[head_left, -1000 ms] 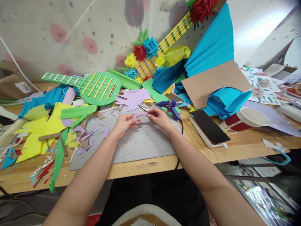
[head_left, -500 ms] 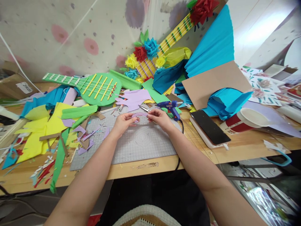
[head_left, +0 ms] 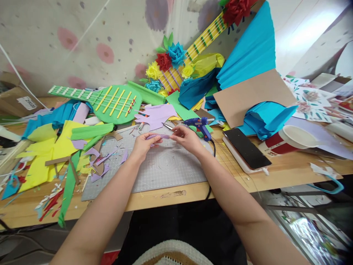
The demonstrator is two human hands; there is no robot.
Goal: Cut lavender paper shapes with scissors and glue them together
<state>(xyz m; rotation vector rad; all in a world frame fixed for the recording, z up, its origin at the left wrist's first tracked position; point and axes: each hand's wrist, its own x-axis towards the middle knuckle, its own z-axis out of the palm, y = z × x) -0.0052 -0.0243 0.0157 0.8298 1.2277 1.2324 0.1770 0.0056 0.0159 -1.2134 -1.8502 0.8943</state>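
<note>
My left hand and my right hand each pinch one end of a narrow purple paper strip, held nearly straight just above the grey cutting mat. Both hands have their fingers closed on the strip. A blue glue gun lies just beyond my right hand, and scissors rest beside a larger purple paper cutout.
A green paper guitar and a yellow flower-decorated guitar lie at the back. Blue crepe paper, cardboard, a phone, a red paper cup stand right. Yellow, green and purple scraps litter the left.
The purple strip was arched between my hands; now it is pulled flatter and lower, with my hands slightly further apart.
</note>
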